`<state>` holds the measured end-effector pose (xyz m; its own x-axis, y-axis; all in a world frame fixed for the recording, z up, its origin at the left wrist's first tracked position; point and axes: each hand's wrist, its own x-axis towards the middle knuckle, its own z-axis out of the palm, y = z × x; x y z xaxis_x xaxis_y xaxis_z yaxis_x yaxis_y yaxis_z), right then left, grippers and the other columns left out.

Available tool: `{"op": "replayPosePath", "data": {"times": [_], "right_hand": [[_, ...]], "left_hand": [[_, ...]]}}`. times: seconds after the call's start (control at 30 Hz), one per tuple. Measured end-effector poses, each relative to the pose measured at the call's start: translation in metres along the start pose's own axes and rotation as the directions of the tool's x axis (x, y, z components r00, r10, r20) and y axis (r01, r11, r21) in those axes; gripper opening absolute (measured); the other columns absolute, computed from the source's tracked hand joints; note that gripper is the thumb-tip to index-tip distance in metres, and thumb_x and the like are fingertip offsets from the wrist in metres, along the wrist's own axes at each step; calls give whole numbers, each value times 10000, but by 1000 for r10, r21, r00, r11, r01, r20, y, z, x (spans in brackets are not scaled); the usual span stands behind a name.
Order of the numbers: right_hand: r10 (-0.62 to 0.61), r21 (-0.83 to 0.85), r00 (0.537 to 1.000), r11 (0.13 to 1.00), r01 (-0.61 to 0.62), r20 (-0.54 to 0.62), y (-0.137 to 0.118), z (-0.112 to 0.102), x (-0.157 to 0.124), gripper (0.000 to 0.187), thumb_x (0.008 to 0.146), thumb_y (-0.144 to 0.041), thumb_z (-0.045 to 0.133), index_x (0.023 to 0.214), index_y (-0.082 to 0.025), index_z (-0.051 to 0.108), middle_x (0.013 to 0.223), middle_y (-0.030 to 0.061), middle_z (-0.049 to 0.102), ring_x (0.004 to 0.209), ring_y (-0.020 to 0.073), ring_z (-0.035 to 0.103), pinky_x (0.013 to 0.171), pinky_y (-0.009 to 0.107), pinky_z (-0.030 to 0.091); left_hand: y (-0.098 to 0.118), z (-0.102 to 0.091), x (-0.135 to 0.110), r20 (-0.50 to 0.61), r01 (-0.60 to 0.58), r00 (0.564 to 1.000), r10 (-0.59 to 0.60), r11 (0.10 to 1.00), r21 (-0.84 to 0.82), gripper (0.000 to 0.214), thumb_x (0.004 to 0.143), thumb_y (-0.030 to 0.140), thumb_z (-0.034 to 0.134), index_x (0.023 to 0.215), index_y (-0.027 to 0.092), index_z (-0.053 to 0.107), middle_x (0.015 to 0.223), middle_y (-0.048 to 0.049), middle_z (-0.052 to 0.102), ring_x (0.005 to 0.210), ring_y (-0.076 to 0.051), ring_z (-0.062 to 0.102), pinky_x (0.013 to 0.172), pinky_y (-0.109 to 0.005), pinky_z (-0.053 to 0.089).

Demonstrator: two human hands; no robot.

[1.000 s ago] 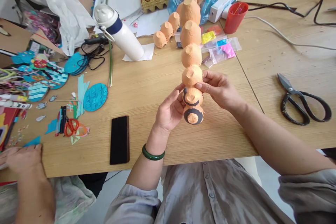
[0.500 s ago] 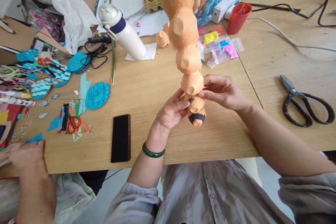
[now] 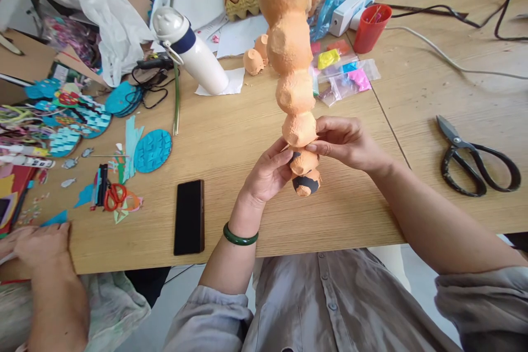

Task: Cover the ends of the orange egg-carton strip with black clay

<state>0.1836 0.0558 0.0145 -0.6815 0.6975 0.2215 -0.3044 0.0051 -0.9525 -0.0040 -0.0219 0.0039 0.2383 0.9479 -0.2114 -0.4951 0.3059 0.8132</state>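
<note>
We see bright, diffuse light paling the middle of the tabletop (image 3: 223,137) and dimming to soft shade near its front edge, while wide-angle distortion stretches the right sleeve (image 3: 482,302) and fine detail smears around the white plastic bag (image 3: 109,19).

Wooden table (image 3: 223,137) — phone (image 3: 189,217), blue disc (image 3: 153,151), black-handled scissors (image 3: 457,143).

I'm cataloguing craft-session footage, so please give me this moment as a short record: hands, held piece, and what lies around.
Left hand: holds the orange bumpy strip at its left edge, towards the near end
Right hand: fingers at the strip's right edge
Held piece: black markings on the two nearest bumps
Left of hands: black phone
Right of hands: black-handled scissors, blades partly hidden by none, lying on the table
Farther back: white bottle, red cup
Co-worker: hand at far left
</note>
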Motion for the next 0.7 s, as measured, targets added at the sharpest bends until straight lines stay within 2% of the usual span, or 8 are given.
{"op": "replayPosePath", "data": {"times": [0.13, 0.3, 0.53, 0.7], "right_hand": [[-1, -20, 1000, 1000, 1, -2, 4, 0, 0, 313, 842, -429, 881, 920, -166, 729, 889, 28, 712, 746, 137, 670, 657, 251, 586], [-14, -28, 1000, 1000, 14, -10, 6, 1, 2, 304, 826, -420, 893, 895, -166, 742, 880, 29, 716, 798, 156, 684, 703, 271, 595], [77, -22, 997, 997, -77, 9, 5, 3, 1, 349, 806, -448, 900, 900, -147, 750, 841, 30, 726, 743, 140, 679, 637, 249, 582], [93, -25, 995, 995, -93, 17, 8, 3, 3, 362, 771, -430, 929, 862, -139, 734, 788, 8, 704, 676, 102, 640, 591, 211, 556]], "left_hand": [[-2, -1, 1, 23, 10, 1000, -10, 1000, -14, 506, 764, 474, 889, 1173, 243, 702, 1090, -35, 756, 1018, -230, 754, 883, -381, 605], [-2, -6, 0, -26, -52, 998, 54, 997, 51, 426, 764, 402, 905, 1114, 234, 731, 1091, -36, 770, 1031, -221, 750, 931, -389, 598], [1, -8, 1, 6, -14, 1000, 14, 995, 102, 394, 745, 391, 905, 1061, 206, 760, 1051, -65, 790, 1075, -283, 759, 1022, -481, 587], [-1, -8, 1, -37, 2, 999, 3, 991, 136, 358, 742, 354, 884, 1036, 189, 764, 1050, -68, 791, 1066, -277, 761, 1002, -466, 592]]}}
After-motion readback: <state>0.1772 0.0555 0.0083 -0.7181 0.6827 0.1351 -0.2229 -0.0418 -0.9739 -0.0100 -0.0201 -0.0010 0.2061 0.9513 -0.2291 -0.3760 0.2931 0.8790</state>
